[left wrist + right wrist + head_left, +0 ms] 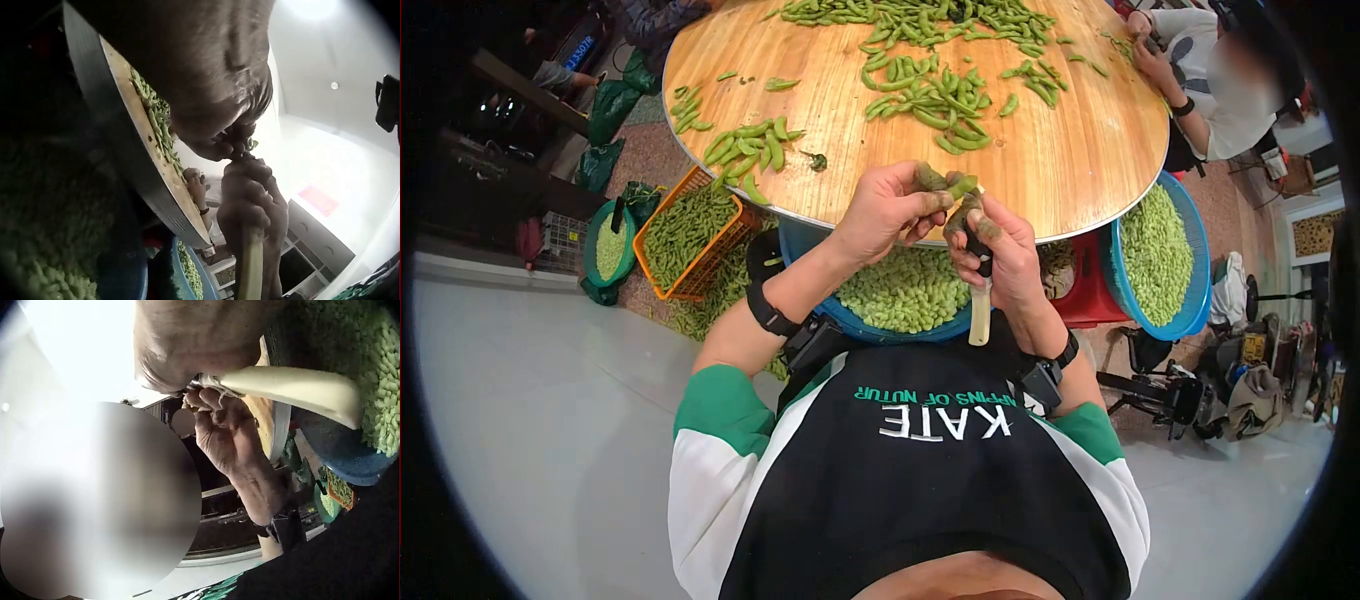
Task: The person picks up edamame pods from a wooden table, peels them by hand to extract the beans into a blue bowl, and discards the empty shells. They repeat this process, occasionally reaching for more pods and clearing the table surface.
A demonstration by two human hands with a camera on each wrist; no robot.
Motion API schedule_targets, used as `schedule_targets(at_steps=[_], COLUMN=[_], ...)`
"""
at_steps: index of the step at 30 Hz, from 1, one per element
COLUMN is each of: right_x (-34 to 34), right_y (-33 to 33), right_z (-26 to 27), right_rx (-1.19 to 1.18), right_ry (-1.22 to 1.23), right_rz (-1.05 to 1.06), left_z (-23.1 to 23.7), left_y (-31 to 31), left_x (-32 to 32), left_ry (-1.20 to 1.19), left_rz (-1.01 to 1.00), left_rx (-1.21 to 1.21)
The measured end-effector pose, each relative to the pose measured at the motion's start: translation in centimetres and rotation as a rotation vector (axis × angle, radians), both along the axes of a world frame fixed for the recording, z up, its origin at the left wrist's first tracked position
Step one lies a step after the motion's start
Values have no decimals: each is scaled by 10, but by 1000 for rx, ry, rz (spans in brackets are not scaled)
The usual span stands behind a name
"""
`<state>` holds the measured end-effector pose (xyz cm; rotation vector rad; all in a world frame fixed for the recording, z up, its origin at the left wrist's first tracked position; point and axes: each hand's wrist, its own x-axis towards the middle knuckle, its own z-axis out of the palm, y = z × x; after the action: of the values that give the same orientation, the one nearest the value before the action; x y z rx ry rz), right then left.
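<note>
Left hand: the left hand (895, 205) is held above the table's near edge, thumb and fingers pinching one end of a green pod (964, 187).
Pod: it is over the near edge of the table (1080, 150), between the two hands, its free end pointing toward the right hand.
Right hand: the right hand (1005, 250) is just beside the left at that edge, fingers curled round a tool (980, 318); whether its thumb also touches the pod, I cannot tell.
Tool: its pale handle hangs down from the right fist, on the wearer's side of the table; the working end is hidden by the fingers.
Loose pods: a heap (930, 105) lies mid-table, a smaller pile (745, 150) at the table's left edge.
Blue tub: the tub (800, 240), full of shelled beans (900, 295), is below the table's near edge.
Second tub: another blue one (1199, 255), also holding beans, is off the table's right edge.
Crate: the orange crate (745, 217) of pods is below the table's left edge.
Other person: a person (1195, 75) sits at the table's right side.
</note>
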<state>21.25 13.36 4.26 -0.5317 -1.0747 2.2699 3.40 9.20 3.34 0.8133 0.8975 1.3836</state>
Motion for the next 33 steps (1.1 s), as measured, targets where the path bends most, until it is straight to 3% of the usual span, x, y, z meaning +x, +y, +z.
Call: schedule_targets(at_steps=[5,7,8,10,14,16,17,19,20,23,24,26,30,32,33], right_x=[-3,-1,0,1,1,1,1,2,1,0,-1,-1,-2,0,0], right_y=[-1,3,4,2,3,5,7,5,4,3,1,-1,-4,-3,-3], right_z=[1,-2,-3,0,-2,-11,-13,-11,-10,-9,-9,-12,-8,-8,-7], right_rx=[-43,-89,-134,-170,-289,-328,-367,-374,-389,-403,-407,-394,-321,-298,-274], right_ry=[49,105,160,156,150,158,169,172,192,219,225,226,198,177,158], right_rz=[-39,15,67,83,65,72,76,92,113,143,151,150,136,117,97], left_z=[-8,-5,-7,-11,-10,-6,-3,8,12,14,14,14,13,19,19], left_y=[-2,-1,0,-2,-4,-3,-3,-10,-12,-16,-15,-13,-15,-19,-19], left_x=[4,0,-1,-3,-7,-7,-6,-3,-4,-9,-10,-14,-14,-13,-12], left_ry=[119,-153,-155,-568,-567,523,523,1161,1295,1373,1373,1069,861,497,498], left_rz=[104,-8,-8,-207,-270,39,39,304,328,298,298,210,164,5,7], left_rx=[125,12,14,-108,-145,164,167,570,623,686,684,514,430,138,139])
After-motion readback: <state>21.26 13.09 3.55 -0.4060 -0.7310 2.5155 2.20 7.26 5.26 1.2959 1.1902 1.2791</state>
